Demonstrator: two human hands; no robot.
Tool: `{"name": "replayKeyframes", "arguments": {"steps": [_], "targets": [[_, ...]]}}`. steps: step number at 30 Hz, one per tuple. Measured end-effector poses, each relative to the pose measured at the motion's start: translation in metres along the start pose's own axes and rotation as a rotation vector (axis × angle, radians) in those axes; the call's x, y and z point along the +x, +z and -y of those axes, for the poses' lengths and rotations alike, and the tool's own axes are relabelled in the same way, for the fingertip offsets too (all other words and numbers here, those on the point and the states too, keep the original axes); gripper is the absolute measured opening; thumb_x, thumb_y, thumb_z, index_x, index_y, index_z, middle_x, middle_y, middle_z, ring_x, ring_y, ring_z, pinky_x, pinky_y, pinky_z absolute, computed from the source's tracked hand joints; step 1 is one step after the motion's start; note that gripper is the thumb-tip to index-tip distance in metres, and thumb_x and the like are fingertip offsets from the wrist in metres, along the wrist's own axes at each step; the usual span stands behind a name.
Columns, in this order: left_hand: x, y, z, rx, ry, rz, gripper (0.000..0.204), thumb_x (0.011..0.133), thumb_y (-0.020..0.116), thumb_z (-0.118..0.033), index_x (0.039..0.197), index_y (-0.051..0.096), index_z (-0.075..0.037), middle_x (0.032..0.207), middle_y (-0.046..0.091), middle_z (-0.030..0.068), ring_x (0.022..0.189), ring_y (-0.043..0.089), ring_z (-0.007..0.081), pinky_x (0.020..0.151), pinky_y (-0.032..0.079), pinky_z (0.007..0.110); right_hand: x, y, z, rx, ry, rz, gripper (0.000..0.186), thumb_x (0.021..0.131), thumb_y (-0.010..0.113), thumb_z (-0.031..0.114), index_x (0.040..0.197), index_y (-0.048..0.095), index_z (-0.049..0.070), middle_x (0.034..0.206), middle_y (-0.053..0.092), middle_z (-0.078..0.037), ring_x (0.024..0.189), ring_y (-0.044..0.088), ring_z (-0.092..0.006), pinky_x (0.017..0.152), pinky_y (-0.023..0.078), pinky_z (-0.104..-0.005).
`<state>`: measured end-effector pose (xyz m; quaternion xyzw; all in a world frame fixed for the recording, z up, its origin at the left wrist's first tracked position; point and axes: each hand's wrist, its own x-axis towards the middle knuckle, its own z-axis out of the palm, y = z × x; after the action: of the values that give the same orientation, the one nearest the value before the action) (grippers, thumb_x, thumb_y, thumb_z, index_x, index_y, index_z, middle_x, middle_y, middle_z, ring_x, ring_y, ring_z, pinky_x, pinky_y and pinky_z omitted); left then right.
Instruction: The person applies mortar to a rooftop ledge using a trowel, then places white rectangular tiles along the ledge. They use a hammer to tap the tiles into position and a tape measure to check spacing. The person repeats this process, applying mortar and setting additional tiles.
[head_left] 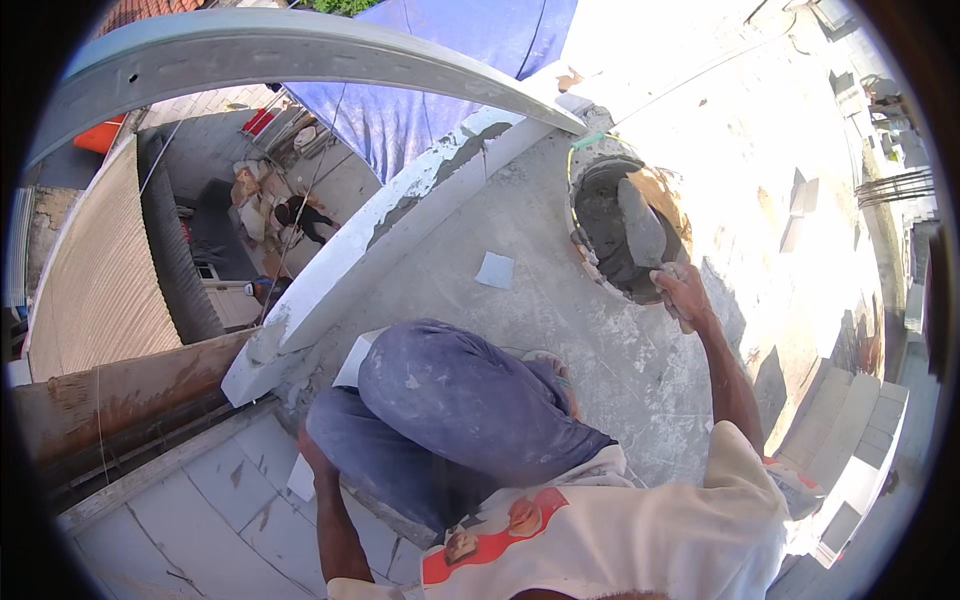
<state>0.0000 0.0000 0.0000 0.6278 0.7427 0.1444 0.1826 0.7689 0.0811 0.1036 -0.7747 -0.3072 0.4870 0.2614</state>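
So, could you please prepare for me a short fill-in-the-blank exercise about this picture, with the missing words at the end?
1. The right hand has its grip on the handle of a flat-bladed ____.
2. Seen from above, the opening of the bucket is ____ in shape.
3. In the picture, the small pale flat piece lies to the ____ of the bucket.
4. The large tarp near the picture's top is ____ in colour.

Missing words: trowel; round; left; blue.
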Motion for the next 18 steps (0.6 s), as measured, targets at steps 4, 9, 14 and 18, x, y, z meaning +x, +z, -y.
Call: {"name": "replayKeyframes", "arguments": {"steps": [4, 9, 14, 18], "targets": [[0.032, -0.008, 0.008, -0.077, -0.002, -0.113, 0.036, 0.084, 0.079, -0.023, 0.111, 0.07, -0.002, 0.104, 0.072, 0.0204, 0.1, 0.07, 0.0422, 0.086, 0.053, 0.051, 0.05, 0.002, 0.074, 0.211, -0.246, 0.046, 0.022, 0.094, 0.058, 0.025, 0.089, 0.064, 0.004, 0.065, 0.049, 0.001, 0.05, 0.042, -0.008, 0.046, 0.033, -0.0255], [0.012, 0.002, -0.023, -0.092, -0.074, -0.064, 0.037, 0.084, 0.079, -0.024, 0.112, 0.069, -0.002, 0.105, 0.073, 0.0202, 0.101, 0.07, 0.0419, 0.086, 0.053, 0.051, 0.126, -0.029, 0.166, -0.544, -0.742, -0.16, 0.036, 0.095, 0.062, 0.026, 0.116, 0.069, -0.002, 0.093, 0.071, -0.017, 0.086, 0.067, -0.0269, 0.082, 0.053, -0.0422], [0.011, 0.0, -0.015, -0.094, -0.09, -0.081, 0.038, 0.085, 0.078, -0.024, 0.114, 0.068, -0.002, 0.106, 0.072, 0.0214, 0.102, 0.069, 0.0431, 0.088, 0.052, 0.052, 0.189, -0.018, 0.228, -1.161, -0.931, -0.242, 0.03, 0.097, 0.059, 0.018, 0.122, 0.071, 0.01, 0.116, 0.073, -0.016, 0.103, 0.069, -0.0374, 0.09, 0.057, -0.0434], [0.011, 0.01, -0.009, 0.003, -0.179, -0.134, 0.034, 0.086, 0.075, -0.023, 0.112, 0.068, -0.002, 0.105, 0.07, 0.0235, 0.103, 0.067, 0.0453, 0.089, 0.051, 0.054, 0.235, -0.012, 0.211, -1.124, -0.91, -0.348, 0.03, 0.094, 0.058, 0.011, 0.121, 0.073, 0.01, 0.112, 0.073, -0.014, 0.106, 0.07, -0.035, 0.09, 0.057, -0.0428]]}}
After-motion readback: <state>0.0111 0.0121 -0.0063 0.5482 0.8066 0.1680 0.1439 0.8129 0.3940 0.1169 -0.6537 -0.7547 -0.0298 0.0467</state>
